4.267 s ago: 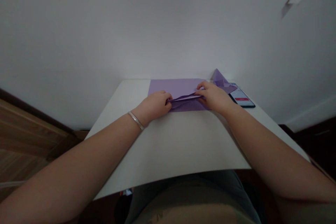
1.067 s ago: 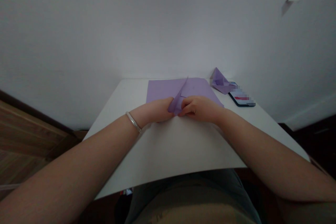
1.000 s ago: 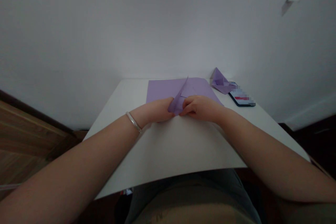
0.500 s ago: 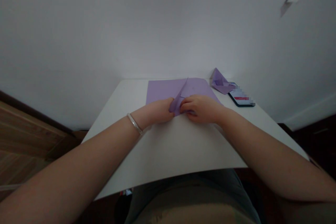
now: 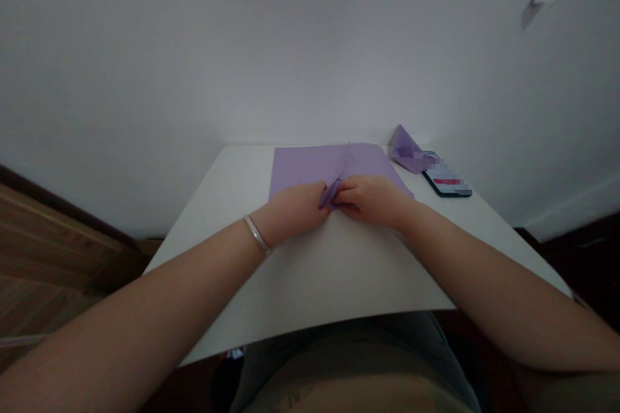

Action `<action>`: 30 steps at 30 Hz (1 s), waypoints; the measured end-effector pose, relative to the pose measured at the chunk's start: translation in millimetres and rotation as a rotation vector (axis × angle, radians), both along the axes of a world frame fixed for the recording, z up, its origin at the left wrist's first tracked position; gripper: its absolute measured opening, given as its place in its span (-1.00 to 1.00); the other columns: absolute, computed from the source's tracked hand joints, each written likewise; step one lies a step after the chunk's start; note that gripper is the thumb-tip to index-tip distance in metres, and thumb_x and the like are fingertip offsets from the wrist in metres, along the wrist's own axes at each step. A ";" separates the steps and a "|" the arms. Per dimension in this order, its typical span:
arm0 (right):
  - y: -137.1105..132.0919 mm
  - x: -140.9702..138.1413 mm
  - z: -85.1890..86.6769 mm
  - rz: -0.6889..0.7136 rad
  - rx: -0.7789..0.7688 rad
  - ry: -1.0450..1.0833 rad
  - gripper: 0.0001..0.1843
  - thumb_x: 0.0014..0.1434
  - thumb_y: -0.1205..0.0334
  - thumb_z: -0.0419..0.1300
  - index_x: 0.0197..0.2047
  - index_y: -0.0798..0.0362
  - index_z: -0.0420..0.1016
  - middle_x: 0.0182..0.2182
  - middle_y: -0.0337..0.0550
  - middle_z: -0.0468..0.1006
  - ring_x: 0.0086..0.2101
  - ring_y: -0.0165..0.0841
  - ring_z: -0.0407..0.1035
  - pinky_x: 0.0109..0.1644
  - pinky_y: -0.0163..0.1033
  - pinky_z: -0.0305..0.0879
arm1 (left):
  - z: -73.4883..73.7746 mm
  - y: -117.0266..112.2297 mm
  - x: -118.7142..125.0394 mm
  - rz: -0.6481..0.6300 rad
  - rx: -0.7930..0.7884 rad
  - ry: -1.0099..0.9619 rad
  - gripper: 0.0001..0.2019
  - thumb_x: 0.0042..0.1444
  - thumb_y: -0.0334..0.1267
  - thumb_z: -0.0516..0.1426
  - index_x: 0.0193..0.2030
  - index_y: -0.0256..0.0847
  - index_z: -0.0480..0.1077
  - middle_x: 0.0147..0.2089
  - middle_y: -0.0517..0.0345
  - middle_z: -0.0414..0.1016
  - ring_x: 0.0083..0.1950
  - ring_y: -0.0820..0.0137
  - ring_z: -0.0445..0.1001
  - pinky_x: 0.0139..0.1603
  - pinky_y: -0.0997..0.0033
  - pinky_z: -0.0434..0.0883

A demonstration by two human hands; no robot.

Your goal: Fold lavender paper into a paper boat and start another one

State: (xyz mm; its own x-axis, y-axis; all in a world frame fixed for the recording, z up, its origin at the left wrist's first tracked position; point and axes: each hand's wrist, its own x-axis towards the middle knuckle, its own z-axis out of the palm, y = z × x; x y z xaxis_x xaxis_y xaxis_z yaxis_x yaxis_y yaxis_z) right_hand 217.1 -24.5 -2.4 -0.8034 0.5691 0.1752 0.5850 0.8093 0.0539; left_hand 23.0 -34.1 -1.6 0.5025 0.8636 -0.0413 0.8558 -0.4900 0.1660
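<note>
A folded purple paper piece (image 5: 334, 186) stands between my two hands over the white table (image 5: 320, 258). My left hand (image 5: 295, 208) is closed and pinches its left side. My right hand (image 5: 371, 200) is closed and pinches its right side, fingertips meeting the left hand's. A flat purple sheet (image 5: 310, 164) lies under and behind the folded piece. A silver bracelet (image 5: 258, 236) sits on my left wrist.
A finished folded purple paper shape (image 5: 407, 151) rests at the back right of the table, next to a dark phone (image 5: 448, 181) with its screen lit. A white wall rises right behind the table. Wooden floor shows at the left.
The hands came together at the middle of the paper and the raised purple flap has been pressed lower; the left hand moved slightly right and forward.
</note>
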 end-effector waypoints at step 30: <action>-5.8 -2.9 -1.3 -0.286 0.344 0.380 -0.83 0.23 0.22 0.08 -0.28 0.03 0.49 -0.26 -0.05 0.52 -0.18 -0.20 0.31 -0.09 -0.12 0.18 | 3.3 -0.1 -1.0 0.134 0.140 -0.209 -0.29 0.14 -0.31 0.05 0.39 -0.34 -0.15 -0.23 -0.05 0.55 -0.31 0.27 0.53 -0.33 0.40 0.35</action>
State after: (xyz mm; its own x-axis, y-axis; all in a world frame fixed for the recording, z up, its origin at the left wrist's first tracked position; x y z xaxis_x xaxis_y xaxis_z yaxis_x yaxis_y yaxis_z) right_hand 214.2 -30.2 -3.7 -0.4710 0.6138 0.6336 0.8073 0.5894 0.0292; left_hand 22.0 -34.2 1.7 0.3685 0.9128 0.1758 0.8689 -0.4055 0.2839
